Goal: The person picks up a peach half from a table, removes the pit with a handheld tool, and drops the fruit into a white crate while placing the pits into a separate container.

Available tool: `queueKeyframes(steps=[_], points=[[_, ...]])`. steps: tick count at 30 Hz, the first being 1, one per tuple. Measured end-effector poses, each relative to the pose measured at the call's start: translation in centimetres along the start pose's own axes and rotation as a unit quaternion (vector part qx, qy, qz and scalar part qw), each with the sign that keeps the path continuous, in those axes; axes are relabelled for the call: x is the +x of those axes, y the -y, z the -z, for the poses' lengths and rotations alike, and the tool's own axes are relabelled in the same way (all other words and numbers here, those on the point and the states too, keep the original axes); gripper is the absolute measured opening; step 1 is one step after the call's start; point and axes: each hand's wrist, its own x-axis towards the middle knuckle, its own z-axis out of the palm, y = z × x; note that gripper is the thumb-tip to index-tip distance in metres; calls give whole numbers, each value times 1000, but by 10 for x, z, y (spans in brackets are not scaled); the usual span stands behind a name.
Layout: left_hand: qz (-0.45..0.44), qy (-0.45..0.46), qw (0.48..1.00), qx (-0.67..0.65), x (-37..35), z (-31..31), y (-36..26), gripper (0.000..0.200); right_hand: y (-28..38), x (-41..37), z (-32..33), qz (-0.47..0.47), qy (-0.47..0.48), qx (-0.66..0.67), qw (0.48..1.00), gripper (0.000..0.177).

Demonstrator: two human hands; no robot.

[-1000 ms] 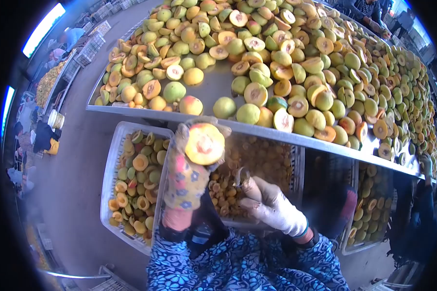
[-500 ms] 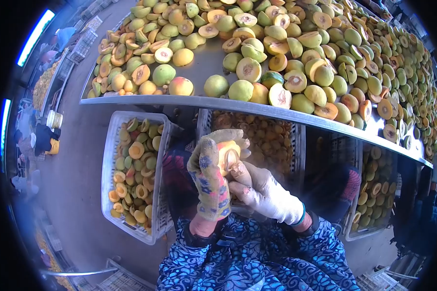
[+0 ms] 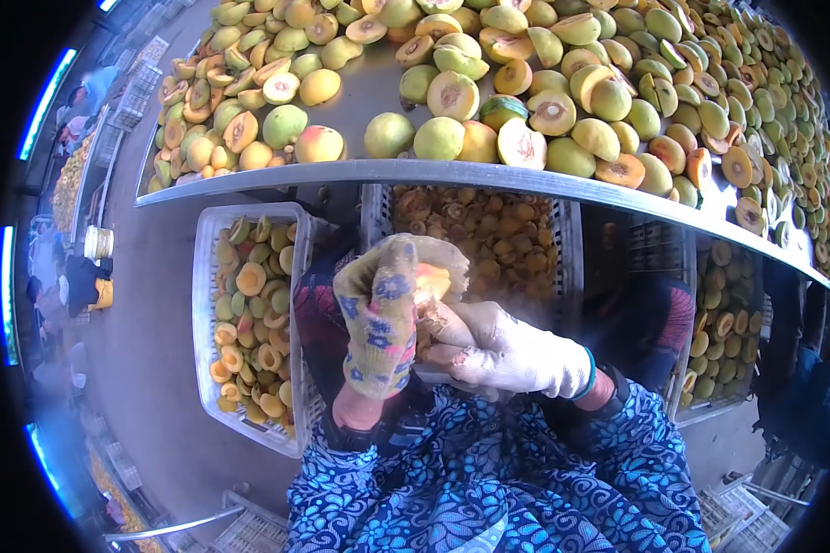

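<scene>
My left hand (image 3: pixel 383 309), in a dirty flowered glove, is closed around a peach half (image 3: pixel 432 281) with orange-yellow flesh, raised in front of my body. My right hand (image 3: pixel 503 346), in a white glove with browned, worn fingertips, is closed, and its thumb and fingers press against the near side of the peach half. Whatever those right fingers grip is hidden. Below and beyond my hands is a crate (image 3: pixel 563 249) with brownish peach scraps (image 3: pixel 480 230). To the left a white crate (image 3: pixel 205 313) holds pitted peach halves (image 3: pixel 254 323).
A metal table (image 3: pixel 360 172) heaped with cut peaches (image 3: pixel 609 101) spans the far side, its raised rim just beyond the crates. Another crate of halves (image 3: pixel 724 323) stands at right. People (image 3: pixel 88 281) and a white bucket (image 3: pixel 100 242) are far left.
My left hand has turned and its fingers curl further over the peach half, hiding the oval hollow that showed before. My right hand stays against it. The view has shifted slightly.
</scene>
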Motion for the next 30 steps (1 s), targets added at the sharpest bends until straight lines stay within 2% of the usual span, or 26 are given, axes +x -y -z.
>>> queueKeyframes(steps=[1,2,3,4,5,7,8,9,11,12,13,15,17,19,20,21,23,24,25,26,27,28,29,30], points=[[0,-2,1000,2,2,2,-2,39,-1,0,1,-27,18,34,999,32],[-16,35,999,19,3,3,-4,40,-3,-1,1,-28,19,34,999,32],[-30,70,996,34,3,5,-7,40,-6,-3,0,-28,38,102,994,31],[8,128,990,62,12,11,-13,41,-9,-6,-1,-27,57,168,984,31],[8,125,990,62,17,16,-15,41,-10,-7,0,-29,59,168,984,31],[36,255,963,81,25,23,-17,42,-11,-8,3,-75,128,279,949,31],[57,275,958,62,28,27,-13,45,-14,-9,2,-100,140,326,930,31],[59,272,958,62,26,26,-11,45,-16,-7,2,-103,142,326,929,31],[62,193,979,16,21,18,-9,47,-16,-3,1,-120,198,442,867,28],[29,145,989,-5,17,14,-7,47,-7,-4,-1,-123,159,402,893,27],[26,141,990,-6,14,11,-3,47,-8,-3,0,-125,161,398,894,27],[48,95,993,-43,12,9,3,46,-10,-2,3,-37,124,235,963,25],[48,115,992,1,16,19,3,46,-4,-5,3,-54,108,210,970,25],[62,252,965,41,24,32,3,45,5,-4,1,-210,88,275,934,25],[43,258,963,71,25,33,-1,50,-6,-1,3,-191,152,371,896,28],[42,256,963,72,24,33,1,50,-14,3,3,-191,154,369,896,28],[35,180,981,-62,20,26,7,53,-24,8,1,-134,239,540,796,28],[83,131,973,-171,18,16,6,56,-27,7,-3,-92,188,525,825,28],[141,44,933,-329,21,12,18,54,-22,0,-3,-68,141,484,861,29],[101,9,938,-330,25,25,24,55,-13,1,3,-72,204,523,824,28],[58,-30,943,-325,27,45,27,56,-20,-3,9,-47,163,545,821,29],[36,-61,947,-313,21,69,27,54,-20,-3,5,42,43,454,889,27],[15,-90,956,-278,9,94,16,51,-14,-3,-1,23,-102,268,958,22],[2,-152,980,-126,-10,117,5,50,-15,6,0,-13,-214,11,977,16]])
